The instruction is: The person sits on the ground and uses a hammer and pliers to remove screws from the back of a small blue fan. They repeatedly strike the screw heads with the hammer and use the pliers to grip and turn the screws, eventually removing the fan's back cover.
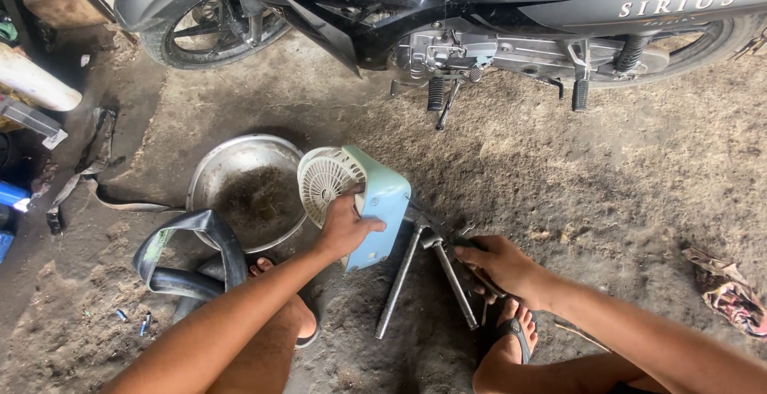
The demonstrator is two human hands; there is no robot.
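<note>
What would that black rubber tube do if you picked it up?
The black inner tube would probably flop and sag: it lies flat and folded on the dirt floor. It looks thin, so likely light. Rubber should grip fingers, though dust might make it slicker.

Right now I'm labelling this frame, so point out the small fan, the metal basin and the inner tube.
small fan [383,202], head view, pale blue side of casing
metal basin [232,158], head view, far rim
inner tube [220,242], head view, top bend

A single head-worn camera looks steeply down and forward from a crouching person, close above the dirt floor [559,186]. A parked motorcycle [479,10] spans the top edge; both forearms enter from the bottom edge.
</note>
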